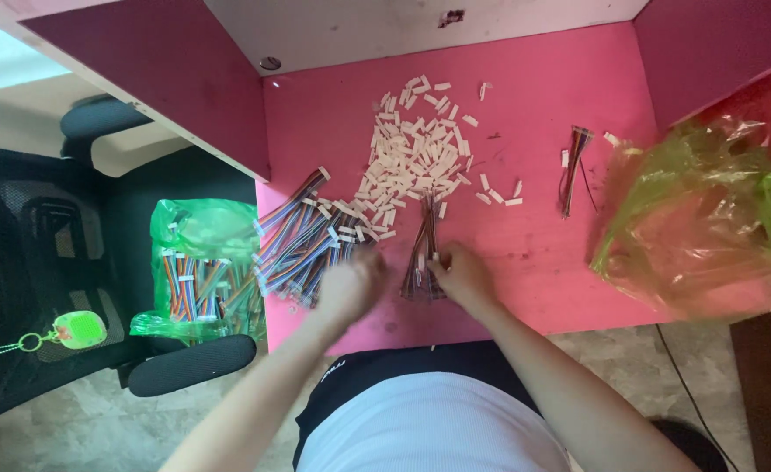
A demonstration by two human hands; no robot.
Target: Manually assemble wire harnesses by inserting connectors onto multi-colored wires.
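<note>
Pink desk (543, 105) filled the view, walled by darker panels. At its near edge the right hand (462, 273) pinched a small bundle (422, 249) of coloured wires, fingers closed on its lower end. Just left of it the left hand (350, 284) was blurred, so its fingers' spread could not be told; it lay against a heap of wires (294, 240). White connectors (416, 153) lay scattered behind. A green bag (195, 267) of wires sat on the chair (45, 236) at left.

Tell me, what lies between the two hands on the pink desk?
In the head view, a thin wire bundle lies between left hand and right hand, touching the right one.
</note>
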